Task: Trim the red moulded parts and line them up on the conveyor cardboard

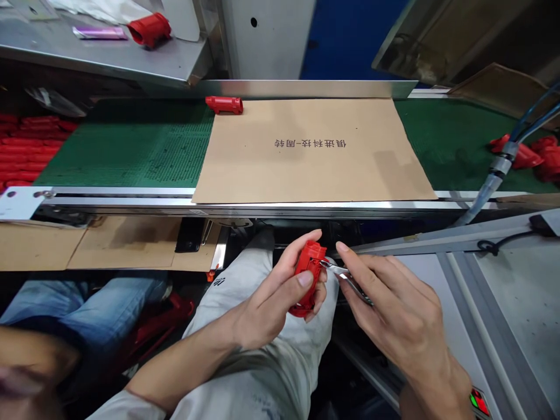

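Observation:
My left hand [280, 294] grips a red moulded plastic part [308, 274], which stands nearly upright in my fingers above my white-trousered knee [258, 274]. My right hand [394, 309] holds small metal nippers [345, 279] with a pinch of the fingers. Their tips touch the side of the red part, close to my left thumb. The lower end of the part is partly hidden behind my left fingers.
A green conveyor belt [126, 146] carrying a printed cardboard sheet [306, 151] and a red part [224, 105] runs ahead. Red parts lie piled at left [30, 149] and right [525, 153]. Blue hoses [529, 114] cross the right. A blurred hand [26, 364] shows lower left.

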Tool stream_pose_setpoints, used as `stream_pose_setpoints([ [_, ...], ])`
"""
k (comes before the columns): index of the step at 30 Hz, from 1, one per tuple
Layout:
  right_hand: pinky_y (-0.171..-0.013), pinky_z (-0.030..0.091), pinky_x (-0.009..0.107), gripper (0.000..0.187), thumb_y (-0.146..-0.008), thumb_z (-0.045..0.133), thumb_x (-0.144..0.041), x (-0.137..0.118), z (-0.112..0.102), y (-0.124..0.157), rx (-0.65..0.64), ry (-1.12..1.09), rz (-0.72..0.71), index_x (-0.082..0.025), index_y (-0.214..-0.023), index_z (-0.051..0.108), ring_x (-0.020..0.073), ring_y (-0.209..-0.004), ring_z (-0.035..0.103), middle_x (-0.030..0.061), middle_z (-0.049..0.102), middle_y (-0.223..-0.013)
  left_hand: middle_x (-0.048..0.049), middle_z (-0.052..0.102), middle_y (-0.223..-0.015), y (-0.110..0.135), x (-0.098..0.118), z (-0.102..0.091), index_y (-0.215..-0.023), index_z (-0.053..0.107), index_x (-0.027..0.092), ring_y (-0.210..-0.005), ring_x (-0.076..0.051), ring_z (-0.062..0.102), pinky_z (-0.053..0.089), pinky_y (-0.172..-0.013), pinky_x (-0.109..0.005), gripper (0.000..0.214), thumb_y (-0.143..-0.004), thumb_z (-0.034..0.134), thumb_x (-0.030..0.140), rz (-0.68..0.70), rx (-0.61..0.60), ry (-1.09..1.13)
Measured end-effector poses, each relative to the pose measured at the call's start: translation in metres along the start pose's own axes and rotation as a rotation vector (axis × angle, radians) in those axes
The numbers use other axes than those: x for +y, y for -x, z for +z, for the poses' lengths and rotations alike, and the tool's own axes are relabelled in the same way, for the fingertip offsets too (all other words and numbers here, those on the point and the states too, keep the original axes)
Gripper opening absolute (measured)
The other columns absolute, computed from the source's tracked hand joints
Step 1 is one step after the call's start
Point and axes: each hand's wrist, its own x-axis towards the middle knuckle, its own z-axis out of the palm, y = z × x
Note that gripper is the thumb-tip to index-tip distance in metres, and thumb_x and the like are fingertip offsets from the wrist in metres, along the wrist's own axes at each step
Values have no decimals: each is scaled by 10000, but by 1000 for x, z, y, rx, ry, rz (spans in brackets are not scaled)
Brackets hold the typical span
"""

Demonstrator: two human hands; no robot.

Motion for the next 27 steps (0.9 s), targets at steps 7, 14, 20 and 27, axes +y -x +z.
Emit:
stream_pose_setpoints([
  [7, -871, 551, 358, 635, -957, 770, -45, -3, 7, 3, 30, 5, 30, -145, -1561, 604, 195, -901, 660, 84, 749, -1092, 0, 594, -887, 5, -5, -2, -1722, 201, 300, -758, -130, 517, 438, -704, -285, 643, -1143, 456, 418, 64, -6, -186],
  [14, -835, 542, 354, 649, -950, 759, -15, 2, 10, 4, 49, 23, -29, -151, -1563, 596, 191, -880, 649, 78, 763, -1093, -20, 597, -906, 6, -5, 0, -1725, 212, 285, -761, -147, 516, 434, -698, -296, 646, -1139, 447, 425, 53, 19, -177],
  [20, -825, 567, 357, 643, -914, 793, 1, 9, 14, 8, 93, -8, -58, -120, -1524, 628, 196, -875, 683, 94, 774, -1079, -35, 586, -1069, 2, -8, 6, -1663, 371, 358, -766, -125, 580, 469, -638, -268, 583, -1105, 532, 407, 37, 47, -53],
  [27, -804, 605, 339, 721, -906, 779, 15, 19, 24, 15, 200, -53, -92, -190, -1574, 601, 189, -852, 730, 88, 800, -1080, -33, 618, -1049, -6, -12, 10, -1593, 493, 304, -653, -105, 614, 472, -563, -251, 543, -1062, 578, 381, -6, 46, 132],
])
